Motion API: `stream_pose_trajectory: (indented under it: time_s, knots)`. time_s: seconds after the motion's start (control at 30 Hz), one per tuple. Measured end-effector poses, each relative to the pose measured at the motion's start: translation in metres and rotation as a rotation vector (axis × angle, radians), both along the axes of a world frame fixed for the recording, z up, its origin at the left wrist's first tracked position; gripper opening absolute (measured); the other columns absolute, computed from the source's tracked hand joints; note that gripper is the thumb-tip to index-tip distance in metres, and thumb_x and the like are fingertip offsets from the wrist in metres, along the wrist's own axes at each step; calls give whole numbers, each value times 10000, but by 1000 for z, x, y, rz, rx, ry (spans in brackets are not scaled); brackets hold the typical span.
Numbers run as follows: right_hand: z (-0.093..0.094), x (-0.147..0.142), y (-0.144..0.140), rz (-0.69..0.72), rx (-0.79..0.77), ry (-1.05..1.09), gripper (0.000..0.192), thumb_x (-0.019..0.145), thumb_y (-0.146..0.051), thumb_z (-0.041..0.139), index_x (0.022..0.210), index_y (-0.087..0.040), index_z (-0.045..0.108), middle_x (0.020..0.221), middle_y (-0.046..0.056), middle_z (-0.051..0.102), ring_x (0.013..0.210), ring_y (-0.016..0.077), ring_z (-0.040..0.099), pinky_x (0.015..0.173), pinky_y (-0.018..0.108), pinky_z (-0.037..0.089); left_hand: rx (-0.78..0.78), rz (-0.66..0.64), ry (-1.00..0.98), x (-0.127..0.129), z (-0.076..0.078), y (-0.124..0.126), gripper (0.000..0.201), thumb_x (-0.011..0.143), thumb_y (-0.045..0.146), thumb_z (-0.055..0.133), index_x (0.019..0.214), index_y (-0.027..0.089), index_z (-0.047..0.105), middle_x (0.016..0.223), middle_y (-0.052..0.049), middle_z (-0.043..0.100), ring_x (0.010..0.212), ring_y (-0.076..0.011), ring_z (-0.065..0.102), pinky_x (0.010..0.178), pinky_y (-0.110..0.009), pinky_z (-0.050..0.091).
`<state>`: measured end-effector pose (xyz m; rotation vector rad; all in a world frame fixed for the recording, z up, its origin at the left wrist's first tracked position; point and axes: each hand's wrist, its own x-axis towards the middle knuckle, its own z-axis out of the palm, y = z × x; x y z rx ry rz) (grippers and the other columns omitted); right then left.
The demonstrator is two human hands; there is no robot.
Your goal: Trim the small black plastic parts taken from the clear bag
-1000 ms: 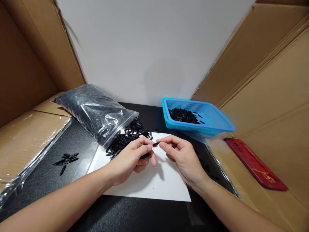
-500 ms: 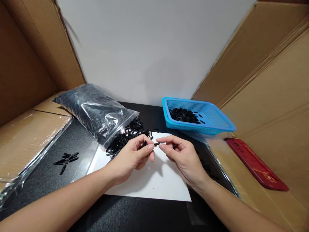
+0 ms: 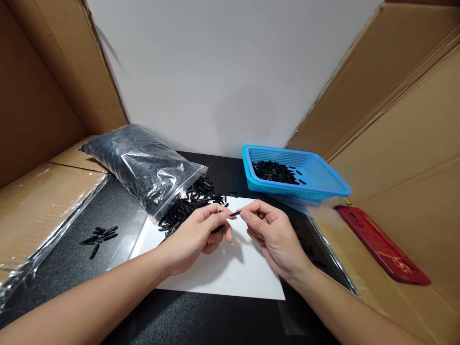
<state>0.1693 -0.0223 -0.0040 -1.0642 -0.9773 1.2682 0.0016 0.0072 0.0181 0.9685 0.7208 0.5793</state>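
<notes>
Head view: left hand (image 3: 196, 235) and right hand (image 3: 275, 235) pinch black piece (image 3: 235, 213) over white sheet (image 3: 230, 273).

Left hand (image 3: 196, 235) and right hand (image 3: 273, 237) fingertip to fingertip, fingers pinched.

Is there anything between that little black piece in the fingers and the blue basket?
Nothing visible. The black piece is pinched between left hand and right hand; only bare paper and dark tabletop lie before the blue basket.

I see black pieces (image 3: 190, 203), a blue mesh basket (image 3: 325, 187), white paper (image 3: 230, 273), a red case (image 3: 383, 249).
</notes>
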Motion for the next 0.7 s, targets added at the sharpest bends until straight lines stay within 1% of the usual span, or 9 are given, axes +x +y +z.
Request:
stream_pose_trajectory:
  time_s: [0.03,0.1,0.2,0.3,0.4,0.47,0.57,0.63,0.7]
  knots:
    - [1,-1,0,0,-8,22,234,707,-363,812,729,-163,692,486,-96,342,438,50,199,413,236,114,-28,-2,-16,0,0,0,85,919,228,485,876,167,526,651,24,553,455,-46,220,418,-210,109]
    - [2,-1,1,6,-23,57,246,701,-359,813,778,-158,695,485,-104,342,430,45,196,410,228,114,-47,0,-44,0,1,0,115,899,152,441,940,152,548,673,15,550,460,-49,222,427,-220,111]
    - [2,0,1,30,-51,119,232,718,-337,787,821,-167,668,476,-112,345,418,42,188,403,209,118,-34,2,-57,0,-1,0,142,924,156,452,1032,146,544,740,0,577,471,-43,229,439,-224,122]
    - [3,3,2,77,-91,245,168,739,-306,717,751,-191,595,481,-89,419,405,44,197,392,195,131,-12,-7,-61,0,-4,-1,118,952,189,466,1067,169,484,748,-3,609,473,-44,231,445,-223,126]
    - [4,4,2,138,-134,340,277,765,-361,655,626,-194,482,528,-48,502,393,44,231,380,201,141,21,-13,-62,0,-7,-2,68,963,217,482,997,197,427,750,0,638,470,-43,221,447,-221,135]
    - [4,3,2,138,-150,272,372,796,-435,664,608,-194,452,509,-58,476,390,40,211,380,203,125,47,-30,-49,0,-8,-2,83,968,240,488,967,202,414,751,5,643,473,-43,220,448,-220,147]
    - [2,0,1,125,-119,34,344,793,-489,717,726,-189,563,470,-86,433,407,48,193,395,207,114,118,-48,-1,-1,-6,-2,92,971,261,489,979,207,414,742,17,631,484,-47,258,451,-218,174]
    - [1,-2,0,140,-73,-114,315,790,-474,733,817,-177,629,478,-64,493,428,62,233,406,220,125,161,-50,38,0,-5,-3,102,968,267,493,973,216,404,712,38,602,490,-51,280,454,-216,189]
    - [1,-1,-1,146,-45,-195,300,799,-453,729,818,-163,657,516,-29,565,444,69,256,414,236,128,177,-47,60,-1,-4,-4,111,964,269,492,959,222,391,691,51,581,492,-54,285,456,-217,196]
